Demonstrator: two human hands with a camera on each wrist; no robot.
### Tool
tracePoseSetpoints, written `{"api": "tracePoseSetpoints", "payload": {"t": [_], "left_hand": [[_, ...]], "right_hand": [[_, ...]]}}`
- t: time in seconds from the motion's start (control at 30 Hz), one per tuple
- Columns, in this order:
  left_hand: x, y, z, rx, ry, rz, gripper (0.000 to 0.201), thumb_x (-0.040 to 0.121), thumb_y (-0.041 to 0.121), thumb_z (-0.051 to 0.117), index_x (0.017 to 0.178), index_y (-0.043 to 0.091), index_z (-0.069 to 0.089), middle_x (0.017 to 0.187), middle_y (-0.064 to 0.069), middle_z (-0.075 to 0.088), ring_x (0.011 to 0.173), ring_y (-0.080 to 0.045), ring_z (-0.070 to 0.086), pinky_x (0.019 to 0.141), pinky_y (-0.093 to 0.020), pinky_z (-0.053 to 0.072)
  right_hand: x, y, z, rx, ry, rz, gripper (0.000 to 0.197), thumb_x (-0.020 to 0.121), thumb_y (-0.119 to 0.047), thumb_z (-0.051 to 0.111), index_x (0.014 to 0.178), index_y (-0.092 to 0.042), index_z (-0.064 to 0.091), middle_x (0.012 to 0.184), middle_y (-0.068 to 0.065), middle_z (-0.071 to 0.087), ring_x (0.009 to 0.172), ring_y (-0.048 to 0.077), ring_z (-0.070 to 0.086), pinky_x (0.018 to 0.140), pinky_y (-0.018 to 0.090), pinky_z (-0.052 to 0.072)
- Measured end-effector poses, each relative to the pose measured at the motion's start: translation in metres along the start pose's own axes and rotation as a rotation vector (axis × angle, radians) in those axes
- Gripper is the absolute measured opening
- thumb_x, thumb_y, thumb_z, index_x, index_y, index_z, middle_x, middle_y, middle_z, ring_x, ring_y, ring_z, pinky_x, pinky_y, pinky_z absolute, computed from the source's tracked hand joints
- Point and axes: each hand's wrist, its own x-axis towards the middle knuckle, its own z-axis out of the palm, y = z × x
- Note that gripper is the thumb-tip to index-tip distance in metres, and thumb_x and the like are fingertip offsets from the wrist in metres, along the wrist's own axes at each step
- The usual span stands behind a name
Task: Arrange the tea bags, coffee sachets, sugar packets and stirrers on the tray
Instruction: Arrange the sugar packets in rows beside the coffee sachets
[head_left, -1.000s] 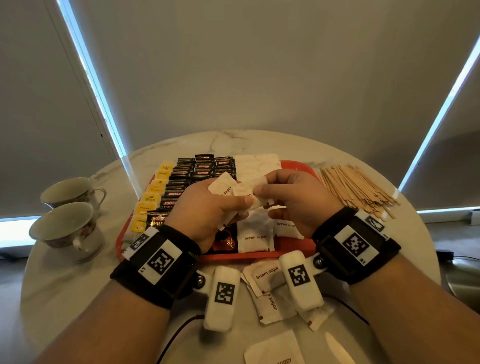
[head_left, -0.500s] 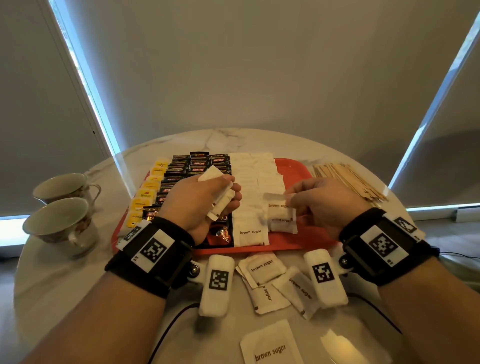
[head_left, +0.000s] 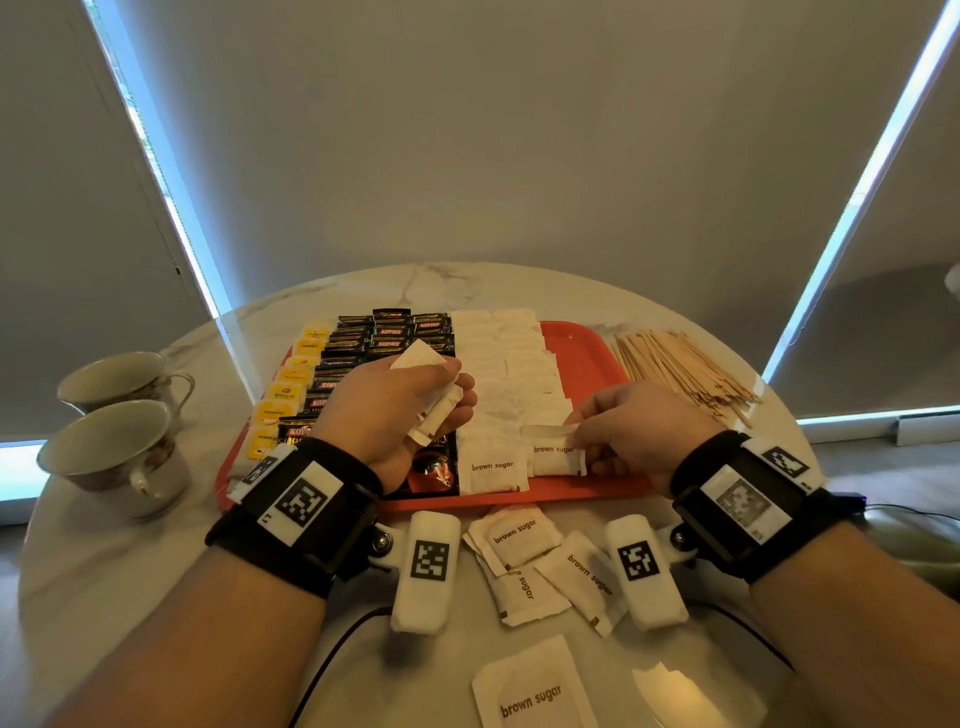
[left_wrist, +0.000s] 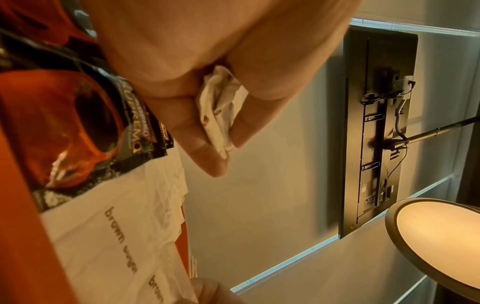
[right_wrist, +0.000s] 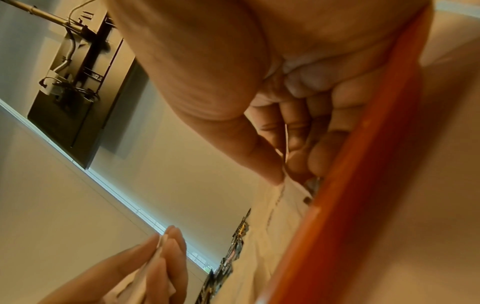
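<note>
Both hands are at work over the red tray (head_left: 587, 343), which serves as landmark for all that follows. It lies on the round marble table (head_left: 130, 582) and is mostly covered: yellow tea bags (head_left: 280, 395) in a column along its left edge, dark coffee sachets (head_left: 389, 332) in rows next to them, white sugar packets (head_left: 498, 364) in two columns across its middle, and bare red only at its right end. Wooden stirrers (head_left: 685, 374) lie in a loose heap on the table just off the tray's right edge, none of them on it. More sugar packets lie loose on the table (head_left: 519, 535) in front of the tray's near edge.

Sugar appears to be the step in hand, with the second column being finished at its near end. The right hand (head_left: 628, 441) is low over the tray's near right part, thumb and fingers pinching the top edge of one packet (head_left: 553, 457) that touches the tray beside the first column's nearest packet. The left hand (head_left: 395, 410) hovers above the sachets, fingers curled round a small stack of spare packets (head_left: 431, 395).

Next, I judge, the pinched packet needs squaring against its neighbour and letting go, then another drawn from the left hand's stack; the stirrers probably belong on the bare right end.
</note>
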Motion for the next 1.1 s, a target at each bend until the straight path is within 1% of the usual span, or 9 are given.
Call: {"api": "tracePoseSetpoints", "payload": {"t": [0.17, 0.3, 0.53, 0.6, 0.7, 0.83, 0.97, 1.03, 1.1], "left_hand": [[0.0, 0.0, 0.001, 0.005, -0.006, 0.0, 0.013, 0.098, 0.004, 0.067, 0.109, -0.003, 0.07, 0.085, -0.014, 0.077, 0.073, -0.021, 0.076, 0.06, -0.027, 0.062], [-0.001, 0.001, 0.0, 0.007, -0.003, -0.005, 0.012, 0.098, 0.002, 0.066, 0.109, -0.002, 0.07, 0.087, -0.015, 0.077, 0.074, -0.022, 0.077, 0.06, -0.027, 0.062], [-0.002, 0.002, 0.001, 0.024, 0.008, -0.014, 0.014, 0.098, 0.001, 0.065, 0.111, -0.001, 0.07, 0.092, -0.016, 0.077, 0.075, -0.021, 0.078, 0.06, -0.028, 0.061], [-0.003, 0.002, 0.001, 0.025, 0.008, -0.013, 0.014, 0.098, 0.0, 0.065, 0.111, -0.001, 0.07, 0.091, -0.016, 0.077, 0.075, -0.021, 0.078, 0.061, -0.028, 0.062], [-0.003, 0.003, 0.001, 0.014, 0.009, -0.012, 0.015, 0.098, 0.0, 0.065, 0.112, -0.001, 0.07, 0.09, -0.015, 0.078, 0.076, -0.022, 0.078, 0.062, -0.028, 0.062], [-0.005, 0.005, 0.003, -0.029, 0.007, -0.037, 0.018, 0.099, -0.003, 0.057, 0.113, -0.003, 0.068, 0.089, -0.016, 0.076, 0.073, -0.023, 0.077, 0.063, -0.03, 0.064], [-0.007, 0.005, 0.005, -0.075, -0.015, -0.069, 0.025, 0.097, -0.007, 0.047, 0.116, -0.009, 0.062, 0.09, -0.022, 0.077, 0.078, -0.03, 0.078, 0.068, -0.035, 0.066], [-0.009, 0.005, 0.006, -0.063, -0.034, -0.077, 0.025, 0.096, -0.008, 0.043, 0.112, -0.011, 0.061, 0.094, -0.024, 0.078, 0.084, -0.034, 0.078, 0.073, -0.037, 0.067], [-0.011, 0.004, 0.007, -0.039, -0.062, -0.077, 0.024, 0.098, -0.009, 0.04, 0.111, -0.009, 0.061, 0.098, -0.024, 0.078, 0.091, -0.034, 0.079, 0.079, -0.038, 0.066]], "right_hand": [[-0.003, -0.001, 0.0, 0.024, 0.007, -0.014, 0.012, 0.085, -0.004, 0.078, 0.094, -0.012, 0.075, 0.094, 0.009, 0.076, 0.086, 0.026, 0.074, 0.081, 0.039, 0.064], [-0.003, 0.002, -0.001, 0.086, 0.062, -0.035, 0.017, 0.084, 0.001, 0.076, 0.095, -0.012, 0.074, 0.095, 0.009, 0.074, 0.088, 0.027, 0.074, 0.084, 0.045, 0.063], [0.001, 0.005, 0.002, 0.172, 0.112, -0.076, 0.023, 0.083, 0.01, 0.073, 0.093, -0.011, 0.073, 0.104, 0.012, 0.071, 0.092, 0.027, 0.073, 0.082, 0.043, 0.063], [0.003, 0.007, 0.002, 0.171, 0.13, -0.09, 0.023, 0.083, 0.008, 0.074, 0.091, -0.014, 0.074, 0.102, 0.01, 0.073, 0.092, 0.026, 0.073, 0.083, 0.044, 0.063], [0.002, 0.008, 0.003, 0.165, 0.185, -0.13, 0.02, 0.084, -0.001, 0.076, 0.091, -0.019, 0.074, 0.099, 0.005, 0.073, 0.089, 0.021, 0.073, 0.079, 0.039, 0.063], [-0.004, 0.005, 0.007, 0.267, 0.24, -0.225, 0.011, 0.084, -0.007, 0.077, 0.086, -0.018, 0.075, 0.09, 0.004, 0.075, 0.086, 0.023, 0.073, 0.079, 0.04, 0.063], [-0.015, -0.002, 0.014, 0.264, 0.144, -0.26, 0.003, 0.088, -0.013, 0.075, 0.089, -0.01, 0.075, 0.085, 0.008, 0.074, 0.074, 0.019, 0.071, 0.07, 0.032, 0.06], [-0.018, -0.004, 0.018, 0.27, 0.037, -0.201, 0.01, 0.091, -0.013, 0.073, 0.095, -0.003, 0.074, 0.081, 0.011, 0.072, 0.065, 0.018, 0.067, 0.067, 0.033, 0.059], [-0.017, -0.004, 0.021, 0.259, -0.066, -0.13, 0.017, 0.093, -0.013, 0.071, 0.1, 0.002, 0.072, 0.081, 0.015, 0.071, 0.063, 0.02, 0.066, 0.071, 0.037, 0.06]]}}
